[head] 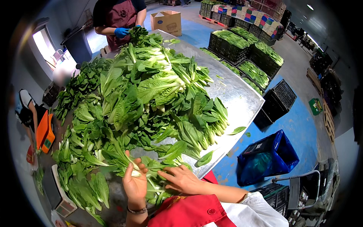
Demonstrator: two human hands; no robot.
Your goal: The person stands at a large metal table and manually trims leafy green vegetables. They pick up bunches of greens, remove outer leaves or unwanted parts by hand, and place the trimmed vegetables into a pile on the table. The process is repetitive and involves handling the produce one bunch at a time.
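Observation:
In my left hand (135, 183), palm turned up with a bracelet on the wrist, lies the pale base of a small leafy green (122, 157); its leaves point away from me. My right hand (183, 178) rests palm down over loose leaves (154, 183) near the table's front edge, its fingers somewhat spread; anything beneath the palm is hidden. Beyond both hands rises a large heap of leafy greens, with romaine-like heads (161, 85) on top and darker bunches (141, 133) lower down. The heap lies on a metal table (241, 102).
Opposite, a person in blue gloves (122, 33) handles greens. Another person (27, 110) stands left, near orange scoop-like objects (45, 132). A scale (63, 203) sits left of me. Crates of greens (229, 42), a blue-lined crate (268, 159) and a cart (303, 190) stand right. Behind is a cardboard box (166, 23).

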